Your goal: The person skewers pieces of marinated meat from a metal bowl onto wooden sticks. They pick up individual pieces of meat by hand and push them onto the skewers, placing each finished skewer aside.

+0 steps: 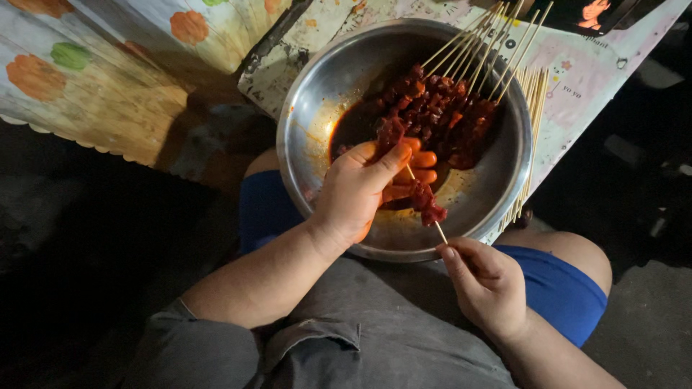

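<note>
A round metal bowl (317,108) holds red marinated meat chunks (440,115) in dark sauce, with several filled skewers leaning on its far rim. My left hand (360,191) reaches into the bowl and pinches a piece of meat (391,133), fingers stained orange. My right hand (486,284) holds the lower end of a thin bamboo skewer (438,229) at the bowl's near rim. A few meat pieces (427,202) are threaded on that skewer, just right of my left fingers.
A bundle of bare bamboo sticks (533,115) lies on the patterned table cover (584,72) right of the bowl. A floral cloth (108,79) covers the surface at left. My knees in blue shorts (555,288) sit under the bowl. A dark phone screen (591,14) lies at the top.
</note>
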